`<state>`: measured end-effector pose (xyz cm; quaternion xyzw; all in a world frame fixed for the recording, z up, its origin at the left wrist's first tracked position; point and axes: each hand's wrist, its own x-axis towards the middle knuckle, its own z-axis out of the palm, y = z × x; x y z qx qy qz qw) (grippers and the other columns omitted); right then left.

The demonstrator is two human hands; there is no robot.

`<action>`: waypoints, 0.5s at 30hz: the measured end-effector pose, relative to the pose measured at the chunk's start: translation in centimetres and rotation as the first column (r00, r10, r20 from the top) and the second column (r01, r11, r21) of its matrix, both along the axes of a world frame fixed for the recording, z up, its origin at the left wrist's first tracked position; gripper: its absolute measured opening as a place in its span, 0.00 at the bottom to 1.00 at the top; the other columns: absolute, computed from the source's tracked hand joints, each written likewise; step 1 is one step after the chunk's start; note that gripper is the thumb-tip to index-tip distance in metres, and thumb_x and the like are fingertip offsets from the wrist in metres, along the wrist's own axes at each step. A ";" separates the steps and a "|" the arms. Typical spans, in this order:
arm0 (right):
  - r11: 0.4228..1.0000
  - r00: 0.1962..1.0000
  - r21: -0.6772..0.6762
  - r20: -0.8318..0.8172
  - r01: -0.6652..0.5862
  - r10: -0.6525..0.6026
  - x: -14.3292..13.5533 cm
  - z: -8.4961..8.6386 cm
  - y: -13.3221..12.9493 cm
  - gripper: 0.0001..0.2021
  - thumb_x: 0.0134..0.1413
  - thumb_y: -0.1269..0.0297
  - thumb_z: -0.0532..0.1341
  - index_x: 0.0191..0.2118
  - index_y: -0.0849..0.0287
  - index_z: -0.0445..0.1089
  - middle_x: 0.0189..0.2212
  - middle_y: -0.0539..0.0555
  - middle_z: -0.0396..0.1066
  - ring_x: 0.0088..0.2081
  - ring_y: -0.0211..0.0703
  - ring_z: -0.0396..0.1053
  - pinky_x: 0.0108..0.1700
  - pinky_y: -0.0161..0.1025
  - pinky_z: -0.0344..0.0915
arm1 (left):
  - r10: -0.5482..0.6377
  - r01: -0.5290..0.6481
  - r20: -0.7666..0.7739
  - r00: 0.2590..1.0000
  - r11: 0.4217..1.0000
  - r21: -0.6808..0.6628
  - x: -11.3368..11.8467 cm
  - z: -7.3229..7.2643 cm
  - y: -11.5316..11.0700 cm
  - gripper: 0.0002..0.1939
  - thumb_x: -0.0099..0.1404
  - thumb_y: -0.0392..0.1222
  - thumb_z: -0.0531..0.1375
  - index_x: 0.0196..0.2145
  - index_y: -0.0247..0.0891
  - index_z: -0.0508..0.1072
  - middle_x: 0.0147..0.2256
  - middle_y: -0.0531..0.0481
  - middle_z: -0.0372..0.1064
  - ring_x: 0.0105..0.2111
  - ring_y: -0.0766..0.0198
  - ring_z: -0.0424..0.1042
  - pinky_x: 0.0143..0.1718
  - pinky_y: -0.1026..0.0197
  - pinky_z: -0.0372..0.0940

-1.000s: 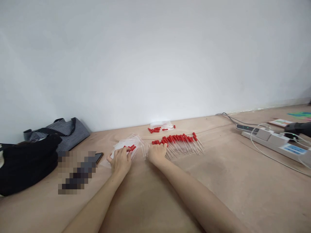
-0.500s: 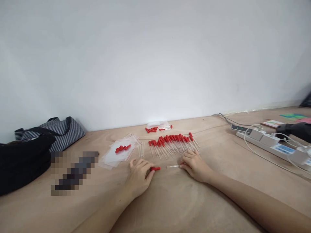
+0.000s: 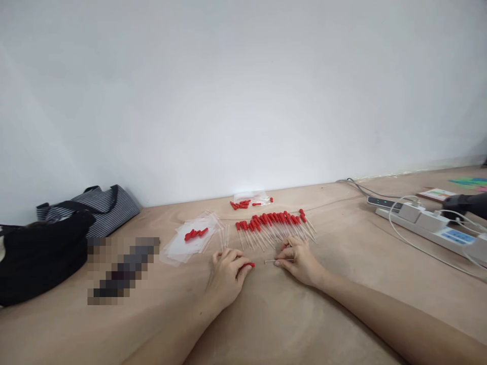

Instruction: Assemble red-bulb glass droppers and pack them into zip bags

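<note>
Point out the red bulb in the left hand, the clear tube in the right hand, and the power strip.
red bulb [image 3: 250, 264], head view, its exposed tip.
clear tube [image 3: 270, 261], head view, its free left end.
power strip [image 3: 437, 229], head view, its white top face.

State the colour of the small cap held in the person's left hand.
Red. The cap shows at the left hand fingertips in the head view.

red bulb [image 3: 249, 264]; clear tube [image 3: 271, 261], flat
</note>
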<state>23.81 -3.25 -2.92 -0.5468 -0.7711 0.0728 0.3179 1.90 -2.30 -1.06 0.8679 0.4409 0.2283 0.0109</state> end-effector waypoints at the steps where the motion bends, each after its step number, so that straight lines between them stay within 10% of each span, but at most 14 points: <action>1: 0.999 1.000 0.039 -0.004 0.008 -0.008 -0.1 0.0 -0.2 0.06 0.48 0.63 0.59 0.24 0.55 0.71 0.32 0.51 0.66 0.38 0.42 0.62 0.40 0.41 0.50 | -0.002 0.002 0.014 1.000 1.000 -0.006 0.1 0.0 -0.1 0.08 0.62 0.40 0.51 0.32 0.44 0.71 0.34 0.53 0.69 0.38 0.60 0.64 0.41 0.52 0.47; 15: 0.991 0.998 0.117 -0.011 -0.068 0.070 -2.7 0.8 -1.8 0.06 0.54 0.67 0.52 0.29 0.57 0.63 0.27 0.48 0.69 0.33 0.38 0.62 0.45 0.44 0.43 | -0.058 0.065 0.107 0.993 0.996 -0.057 0.1 0.0 -0.4 0.07 0.64 0.39 0.47 0.35 0.42 0.64 0.35 0.55 0.69 0.38 0.63 0.65 0.46 0.51 0.44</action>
